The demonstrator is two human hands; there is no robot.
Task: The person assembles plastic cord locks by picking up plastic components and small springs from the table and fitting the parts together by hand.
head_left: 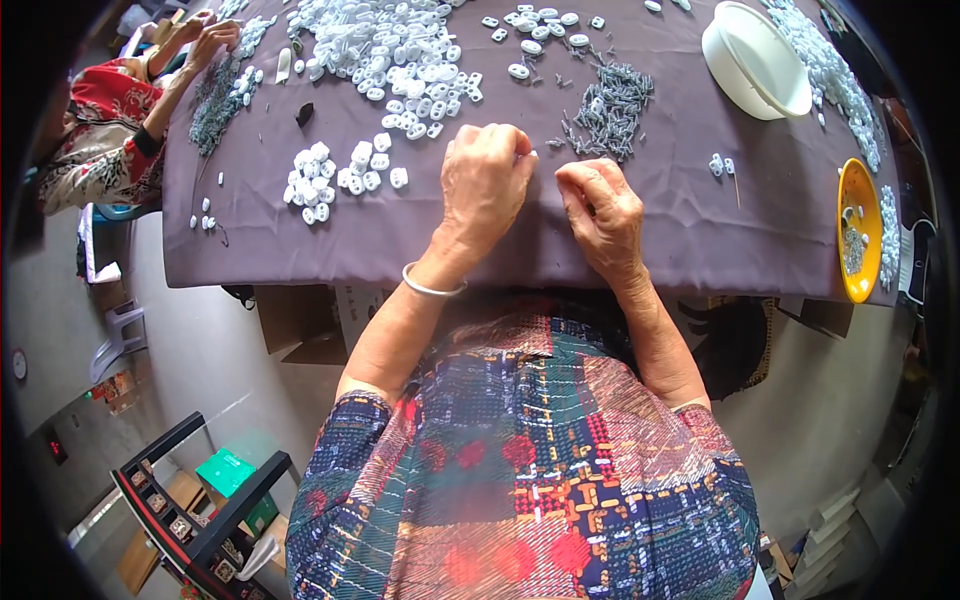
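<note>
My left hand point(488, 180) is closed above the cloth, back of the hand up. A speck of white shows at its fingertips, apparently a small white plastic piece mostly hidden by the fingers. Close by on the right, my right hand point(603, 212) is curled, thumb and fingertips pinched together; whatever they hold cannot be made out. Just beyond it lies a heap of tiny grey pieces point(608, 108), too small to tell if springs or screws. Left of my left hand sit two clusters of white blocky pieces point(311, 182). A large pile of white oval two-holed pieces point(385, 50) spreads behind.
A dark purple cloth point(700, 240) covers the table. At the right stand a white plastic tub point(728, 60) and a yellow dish point(858, 270) with small parts. More white pieces line the right edge. Another person's hands point(212, 38) work at the far left.
</note>
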